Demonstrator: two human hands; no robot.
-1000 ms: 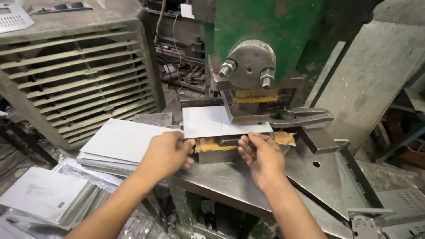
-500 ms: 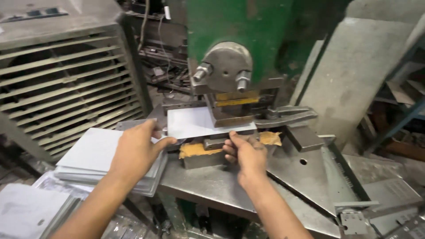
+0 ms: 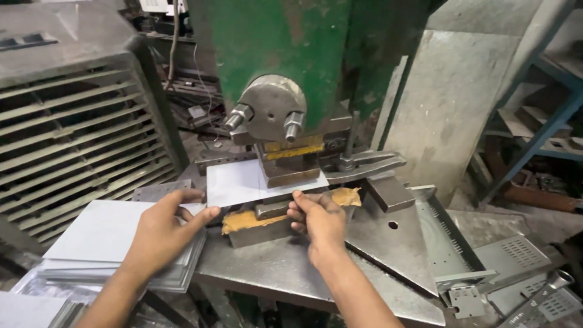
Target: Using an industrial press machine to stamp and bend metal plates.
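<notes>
A flat grey metal sheet (image 3: pixel 240 181) lies in a green press machine (image 3: pixel 303 54), under its punch block (image 3: pixel 291 163). My left hand (image 3: pixel 159 229) rests against the sheet's left edge, fingers spread. At the sheet's front right edge my right hand (image 3: pixel 319 218) pinches it with curled fingers, just above the die block (image 3: pixel 262 226) with orange-brown residue.
A stack of similar grey sheets (image 3: pixel 100 237) lies to the left of the press. A louvred metal cabinet (image 3: pixel 73 127) stands at far left. Perforated metal parts (image 3: pixel 504 267) lie at lower right on the steel press table (image 3: pixel 285 267). A blue shelf frame (image 3: pixel 546 121) is at right.
The view has moved closer to the press. Both hands stay on the sheet, which sits further under the punch; my left hand has opened along its left edge.
</notes>
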